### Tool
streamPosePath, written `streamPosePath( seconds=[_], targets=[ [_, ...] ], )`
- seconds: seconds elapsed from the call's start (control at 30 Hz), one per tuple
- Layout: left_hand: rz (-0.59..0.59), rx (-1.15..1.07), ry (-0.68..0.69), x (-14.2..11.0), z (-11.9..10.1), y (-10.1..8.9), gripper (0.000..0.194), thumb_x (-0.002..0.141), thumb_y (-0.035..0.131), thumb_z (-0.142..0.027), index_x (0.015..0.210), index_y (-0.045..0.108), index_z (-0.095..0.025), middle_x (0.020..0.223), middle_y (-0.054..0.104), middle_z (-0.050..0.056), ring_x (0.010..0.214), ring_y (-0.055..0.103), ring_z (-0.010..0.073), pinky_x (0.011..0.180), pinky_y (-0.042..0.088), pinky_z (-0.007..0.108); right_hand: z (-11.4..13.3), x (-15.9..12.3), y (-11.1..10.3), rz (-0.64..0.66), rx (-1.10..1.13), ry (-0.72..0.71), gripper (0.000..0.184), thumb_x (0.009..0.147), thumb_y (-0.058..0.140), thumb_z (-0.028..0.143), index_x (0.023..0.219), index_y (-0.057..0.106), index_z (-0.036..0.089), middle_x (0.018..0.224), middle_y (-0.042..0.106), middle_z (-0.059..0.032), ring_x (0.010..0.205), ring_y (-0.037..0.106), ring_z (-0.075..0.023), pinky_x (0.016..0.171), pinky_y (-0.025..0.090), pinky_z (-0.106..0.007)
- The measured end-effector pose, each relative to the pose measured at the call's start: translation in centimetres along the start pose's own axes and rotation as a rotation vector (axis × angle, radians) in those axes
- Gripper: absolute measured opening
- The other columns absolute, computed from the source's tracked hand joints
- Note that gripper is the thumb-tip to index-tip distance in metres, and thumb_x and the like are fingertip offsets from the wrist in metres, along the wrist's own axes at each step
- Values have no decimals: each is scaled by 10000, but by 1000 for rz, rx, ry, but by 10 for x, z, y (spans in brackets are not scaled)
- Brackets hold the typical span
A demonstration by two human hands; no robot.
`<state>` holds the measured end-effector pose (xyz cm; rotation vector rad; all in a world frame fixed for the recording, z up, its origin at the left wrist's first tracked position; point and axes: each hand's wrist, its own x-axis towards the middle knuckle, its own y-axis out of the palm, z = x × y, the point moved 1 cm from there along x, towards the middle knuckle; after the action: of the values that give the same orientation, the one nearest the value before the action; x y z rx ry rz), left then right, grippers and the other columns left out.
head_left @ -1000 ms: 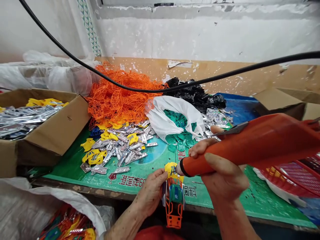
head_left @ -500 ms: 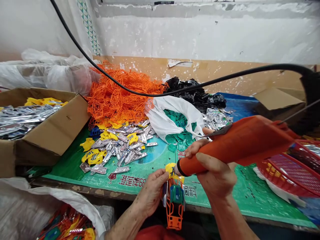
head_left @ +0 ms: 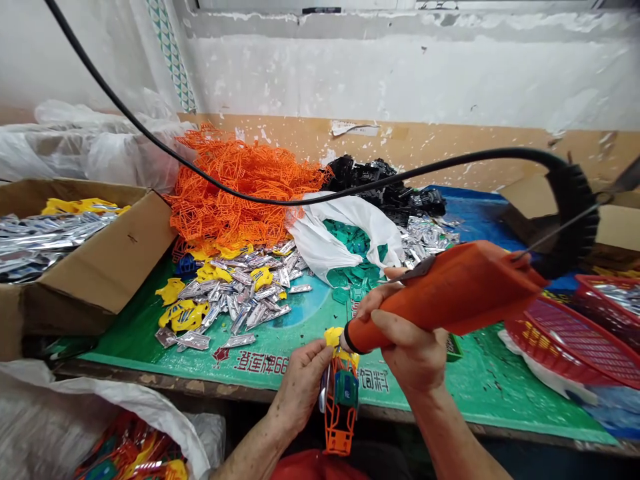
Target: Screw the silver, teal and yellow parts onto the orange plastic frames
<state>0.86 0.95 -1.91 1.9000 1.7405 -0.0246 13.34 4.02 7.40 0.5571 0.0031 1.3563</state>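
Observation:
My left hand (head_left: 305, 377) pinches the left side of a toy car body (head_left: 345, 393), with an orange lattice frame, a green middle piece and a yellow front. It is held over the table's near edge. My right hand (head_left: 410, 337) is wrapped round an orange electric screwdriver (head_left: 445, 293), tilted down to the left. Its tip meets the yellow front piece (head_left: 334, 337); the exact contact point is too small to make out. A black cable (head_left: 310, 199) runs from the tool's back end across the view.
Silver and yellow parts (head_left: 240, 293) lie left on the green table cover (head_left: 280, 340). Behind are orange frames (head_left: 240, 193), a white bag (head_left: 310, 233) of green pieces and black parts (head_left: 370, 177). A cardboard box (head_left: 110, 260) stands left, red baskets (head_left: 555, 333) right, a sack (head_left: 130, 400) lower left.
The screwdriver's back end has swung left and down, bringing its cable bend into view. Its tip stays at the yellow front piece. My left hand keeps its hold.

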Motion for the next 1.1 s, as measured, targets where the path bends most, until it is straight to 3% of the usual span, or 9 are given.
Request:
streamPosePath(
  seconds=[0.33,0.53,0.7,0.9,1.1],
  targets=[
    [-22,-4,36,1,2,-2,319,714,692,-438,755,641,-125,562,574,-22,457,452,81,446,346,190,-6,-7,0,-4,0,17,597,601,679,202,1168,496,225,687,608,49,599,568,-153,678,477,-384],
    [-1,-28,23,-4,-10,-4,304,710,707,-424,687,608,-138,566,602,-22,449,479,75,446,359,186,21,7,2,-74,24,-56,501,571,675,188,1060,567,215,640,605,41,554,562,-162,598,465,-363],
    [31,-218,29,-7,-14,-11,282,671,761,-373,710,589,-153,628,652,-9,542,566,97,529,433,194,35,36,-17,-250,-19,-189,387,513,754,165,870,613,203,623,602,34,523,546,-156,531,447,-327],
    [30,-234,31,-8,-13,-16,297,673,767,-375,772,612,-142,645,654,-5,555,568,91,534,450,189,20,58,-49,-329,-171,-169,263,502,805,225,689,623,185,606,582,28,483,530,-140,468,444,-300],
    [63,-157,51,-8,-11,-17,261,737,719,-375,760,608,-139,639,632,-11,554,550,73,542,434,170,12,68,-65,-369,-281,-169,310,501,817,268,716,614,172,618,576,36,486,542,-135,470,461,-293]
  ],
)
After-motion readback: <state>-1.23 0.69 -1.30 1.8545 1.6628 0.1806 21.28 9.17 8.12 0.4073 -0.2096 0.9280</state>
